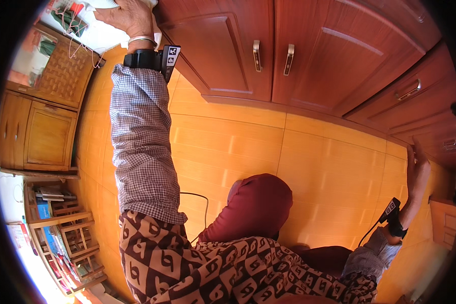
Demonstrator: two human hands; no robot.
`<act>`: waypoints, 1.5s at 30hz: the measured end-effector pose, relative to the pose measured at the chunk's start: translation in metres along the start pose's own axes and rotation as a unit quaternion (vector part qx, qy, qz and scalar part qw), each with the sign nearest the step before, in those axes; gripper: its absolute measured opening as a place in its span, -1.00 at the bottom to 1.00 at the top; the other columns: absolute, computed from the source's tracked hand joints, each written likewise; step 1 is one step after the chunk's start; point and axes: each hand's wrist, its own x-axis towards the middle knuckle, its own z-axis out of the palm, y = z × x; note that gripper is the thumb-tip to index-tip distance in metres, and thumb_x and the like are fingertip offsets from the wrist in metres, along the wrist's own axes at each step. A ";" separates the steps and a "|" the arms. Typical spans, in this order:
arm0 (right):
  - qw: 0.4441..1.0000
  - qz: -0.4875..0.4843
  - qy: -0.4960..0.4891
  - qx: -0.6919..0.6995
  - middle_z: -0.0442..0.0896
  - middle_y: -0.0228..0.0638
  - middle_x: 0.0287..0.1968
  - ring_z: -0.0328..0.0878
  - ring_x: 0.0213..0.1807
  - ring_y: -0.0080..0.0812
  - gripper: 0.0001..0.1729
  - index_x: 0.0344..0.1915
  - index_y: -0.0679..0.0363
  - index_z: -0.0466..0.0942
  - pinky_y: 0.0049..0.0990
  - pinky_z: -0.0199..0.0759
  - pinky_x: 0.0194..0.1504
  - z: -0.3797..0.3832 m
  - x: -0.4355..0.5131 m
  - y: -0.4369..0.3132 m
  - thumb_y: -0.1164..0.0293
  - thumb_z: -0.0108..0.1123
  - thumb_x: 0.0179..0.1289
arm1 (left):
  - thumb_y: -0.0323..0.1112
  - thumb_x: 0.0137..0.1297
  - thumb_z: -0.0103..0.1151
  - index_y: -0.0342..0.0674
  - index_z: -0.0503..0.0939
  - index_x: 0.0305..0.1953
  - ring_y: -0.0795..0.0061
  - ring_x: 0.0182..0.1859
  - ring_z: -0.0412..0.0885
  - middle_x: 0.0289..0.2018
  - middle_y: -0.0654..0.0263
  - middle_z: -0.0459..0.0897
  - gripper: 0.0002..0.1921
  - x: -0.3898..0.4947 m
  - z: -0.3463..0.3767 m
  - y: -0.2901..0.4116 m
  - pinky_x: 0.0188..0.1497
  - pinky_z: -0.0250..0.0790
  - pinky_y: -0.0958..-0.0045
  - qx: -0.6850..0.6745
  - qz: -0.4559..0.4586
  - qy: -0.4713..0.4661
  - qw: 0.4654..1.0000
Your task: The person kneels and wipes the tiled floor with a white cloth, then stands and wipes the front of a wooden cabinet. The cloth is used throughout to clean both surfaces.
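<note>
My left hand (131, 17) reaches up to the top left edge of the view, by the side of the red-brown wooden wardrobe (212, 49). White cloth (104, 4) shows at its fingers, which are partly cut off by the frame; whether they grip the cloth is unclear. My right hand (418, 163) is held out at the right, near the lower doors of the wardrobe, fingers extended and nothing in it. Both wrists wear black straps with marker tags. Metal handles (257, 56) sit on the closed wardrobe doors.
Wooden cabinet (49, 136) with a mirror at left. Pink wire hangers (74, 43) and a dark green cloth (62, 21) are at upper left. A wooden rack (66, 224) holds papers at lower left. A thin black cable (207, 201) lies on the tiled floor (228, 140).
</note>
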 end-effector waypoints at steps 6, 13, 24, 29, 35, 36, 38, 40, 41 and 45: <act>0.987 0.086 -0.129 -0.033 0.72 -0.08 -0.17 0.69 -0.22 -0.20 -0.62 0.20 0.24 0.52 -0.37 0.49 -0.24 0.007 -0.014 0.007 0.37 0.13 0.45 | -0.15 0.47 -0.06 -0.24 0.40 0.14 0.30 -0.17 0.51 -0.09 0.15 0.56 -0.63 -0.113 -0.035 -0.048 -0.15 0.37 0.28 -0.116 -0.204 0.101 0.967; 0.963 0.127 -0.202 -0.128 0.71 -0.05 -0.18 0.69 -0.23 -0.17 -0.62 0.16 0.26 0.56 -0.34 0.50 -0.24 -0.005 -0.118 0.044 0.35 0.14 0.43 | -0.03 0.41 -0.04 -0.45 0.57 -0.11 0.17 -0.32 0.60 -0.30 0.03 0.67 -0.53 -0.285 -0.085 -0.057 -0.32 0.50 0.21 0.167 -0.428 0.177 0.870; 0.943 0.230 -0.221 -0.092 0.70 -0.01 -0.13 0.67 -0.25 -0.13 -0.58 0.22 0.26 0.49 -0.30 0.50 -0.25 -0.024 -0.174 0.056 0.38 0.14 0.42 | 0.00 0.41 -0.04 -0.03 0.67 -0.04 0.43 -0.03 0.69 -0.04 0.31 0.73 -0.64 -0.401 -0.139 -0.103 -0.11 0.50 0.41 0.561 -0.167 -0.738 0.336; 0.930 0.228 -0.243 -0.152 0.68 -0.01 -0.07 0.67 -0.22 -0.14 -0.57 0.23 0.24 0.48 -0.30 0.52 -0.20 -0.036 -0.178 0.039 0.38 0.15 0.41 | 0.14 0.33 0.04 0.15 0.72 -0.07 0.61 0.00 0.69 -0.05 0.47 0.75 -0.63 -0.416 -0.129 -0.091 -0.16 0.48 0.46 0.612 -0.152 -0.722 0.285; 0.959 0.196 -0.189 -0.077 0.67 -0.05 -0.03 0.65 -0.18 -0.13 -0.53 0.26 0.22 0.46 -0.28 0.53 -0.13 -0.051 -0.168 -0.016 0.49 0.19 0.35 | 0.11 0.23 0.13 0.08 0.73 -0.10 0.55 0.00 0.69 -0.06 0.44 0.75 -0.63 -0.484 -0.068 -0.045 -0.12 0.50 0.43 0.528 -0.164 -0.753 0.358; 0.962 0.178 -0.192 -0.077 0.67 -0.04 -0.03 0.65 -0.18 -0.14 -0.52 0.25 0.22 0.46 -0.28 0.53 -0.13 -0.052 -0.166 -0.024 0.50 0.20 0.33 | 0.10 0.22 0.15 0.07 0.73 -0.10 0.54 0.00 0.69 -0.06 0.44 0.75 -0.63 -0.496 -0.054 -0.033 -0.12 0.50 0.42 0.480 -0.133 -0.778 0.383; 0.966 0.167 -0.188 -0.057 0.67 -0.04 -0.04 0.65 -0.17 -0.14 -0.50 0.25 0.23 0.46 -0.28 0.53 -0.12 -0.052 -0.163 -0.036 0.53 0.22 0.29 | 0.09 0.19 0.18 0.05 0.74 -0.11 0.52 0.00 0.69 -0.07 0.43 0.75 -0.62 -0.526 -0.025 -0.010 -0.11 0.50 0.41 0.441 -0.122 -0.791 0.405; 0.964 0.178 -0.195 -0.037 0.67 -0.03 -0.05 0.65 -0.17 -0.13 -0.50 0.23 0.24 0.47 -0.28 0.53 -0.14 -0.052 -0.163 -0.042 0.53 0.24 0.27 | 0.08 0.15 0.21 0.03 0.74 -0.12 0.49 0.00 0.69 -0.07 0.43 0.75 -0.62 -0.548 0.002 0.012 -0.10 0.51 0.40 0.410 -0.109 -0.786 0.450; 0.963 0.192 -0.190 -0.016 0.67 -0.03 -0.06 0.65 -0.17 -0.12 -0.50 0.22 0.24 0.48 -0.27 0.52 -0.14 -0.051 -0.164 -0.042 0.53 0.25 0.26 | 0.08 0.14 0.22 0.02 0.74 -0.12 0.48 0.00 0.69 -0.07 0.42 0.75 -0.62 -0.556 0.012 0.020 -0.09 0.51 0.39 0.397 -0.094 -0.776 0.481; 0.960 0.176 -0.216 0.005 0.67 -0.04 -0.13 0.65 -0.19 -0.09 -0.50 0.18 0.25 0.49 -0.24 0.52 -0.17 -0.054 -0.174 -0.040 0.51 0.28 0.22 | 0.09 -0.04 0.34 0.00 0.71 -0.12 0.35 0.02 0.68 -0.06 0.28 0.73 -0.54 -0.550 0.030 0.031 -0.04 0.52 0.36 0.194 0.054 -0.831 0.518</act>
